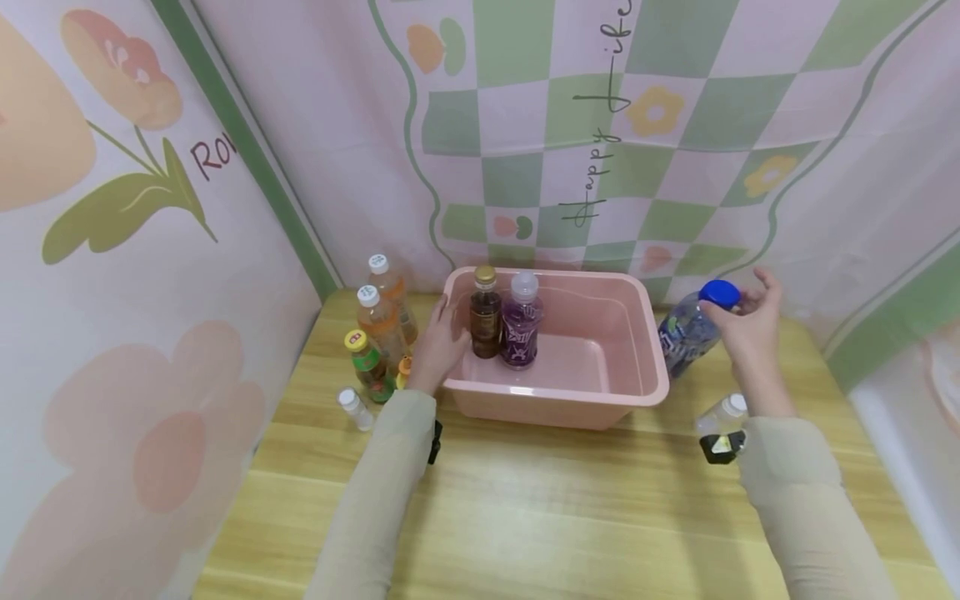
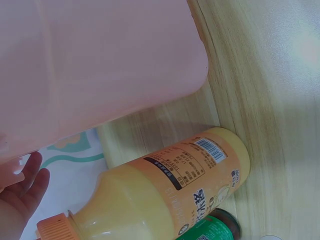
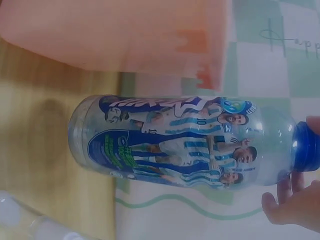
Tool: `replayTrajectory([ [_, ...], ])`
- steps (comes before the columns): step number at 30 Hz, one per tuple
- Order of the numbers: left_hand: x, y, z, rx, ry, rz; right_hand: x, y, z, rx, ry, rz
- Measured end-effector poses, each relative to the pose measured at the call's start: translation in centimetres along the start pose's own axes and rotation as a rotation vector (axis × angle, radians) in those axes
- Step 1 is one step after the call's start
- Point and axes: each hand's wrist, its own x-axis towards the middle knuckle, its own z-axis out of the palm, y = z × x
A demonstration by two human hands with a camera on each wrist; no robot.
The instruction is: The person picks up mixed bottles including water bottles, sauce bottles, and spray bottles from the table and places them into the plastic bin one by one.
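Right hand point(image 1: 754, 335) pinches clear blue-capped bottle point(image 1: 684, 330); left hand point(image 1: 437, 355) grips rectangular pink tub point(image 1: 540, 407); two dark bottles point(image 1: 521, 330) inside, orange bottles point(image 1: 383, 327) leftward remain outside.

R hand point(image 1: 752, 327) is pinching w/ thumb point(image 1: 717, 315) + bent fingers point(image 3: 285, 190), R forearm point(image 1: 813, 500) trailing back from the grip. L hand point(image 1: 441, 348) sits well left of it, fingers point(image 2: 39, 186) approx. straight, L forearm point(image 1: 367, 508) angled back too.

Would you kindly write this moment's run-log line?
left hand holds pink tub by rim | right hand holds blue-capped bottle at cap | in tub: dark bottle, purple bottle
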Motion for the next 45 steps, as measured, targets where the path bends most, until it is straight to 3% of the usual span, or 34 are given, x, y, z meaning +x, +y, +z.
replayTrajectory([
  [6, 0.1, 0.0, 0.0, -0.007, -0.002, -0.001, -0.3, -1.2, -0.4, 0.227, 0.058, 0.013],
  [16, 0.0, 0.1, -0.1, -0.013, 0.003, 0.007, -0.9, -3.9, -0.9, 0.504, 0.11, -0.125],
  [28, 0.1, 0.1, -0.2, -0.014, -0.003, -0.009, -2.2, -8.1, -1.8, 0.514, 0.104, -0.169],
  [36, 0.1, 0.0, -0.1, -0.019, 0.003, 0.008, -3.2, -10.0, -0.4, 0.573, 0.079, -0.256],
  [45, 0.0, 0.1, -0.2, -0.023, -0.019, -0.009, -3.9, -11.1, 1.8, 0.538, -0.016, -0.299],
])
